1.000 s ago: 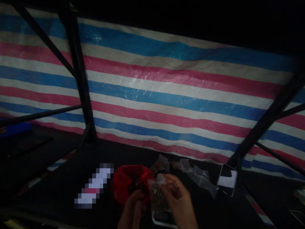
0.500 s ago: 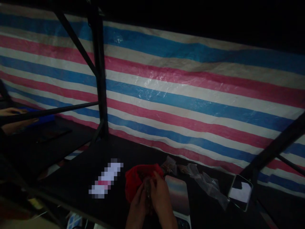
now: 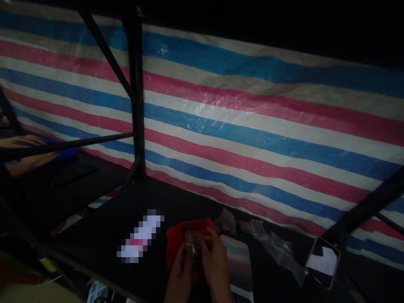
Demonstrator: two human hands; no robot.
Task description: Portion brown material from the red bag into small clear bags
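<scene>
Between my two hands is a small clear plastic bag (image 3: 193,245), its surface catching the light. What it contains is too dark to tell. My left hand (image 3: 180,269) grips its left side with bent fingers. On the right side, my right hand (image 3: 215,254) pinches the bag near its upper edge. Just behind and beneath the hands lies a red cloth or pouch (image 3: 173,240) with a dark opening, partly hidden by them. Right of my right hand rests a flat, pale-edged case with a greyish-pink surface (image 3: 236,259).
Small clear bags with brownish contents (image 3: 226,221) and a flattened clear bag (image 3: 282,252) lie along the striped sheet (image 3: 252,139). A phone-like device (image 3: 322,261) leans at right. A blurred-out paper (image 3: 140,235) lies left. Beyond the black post (image 3: 138,101), another person's hands (image 3: 31,151) touch something blue.
The clear bag has come up and opened out more plainly between my hands. My right fingers have shifted to its upper right edge. The view has tilted slightly.
</scene>
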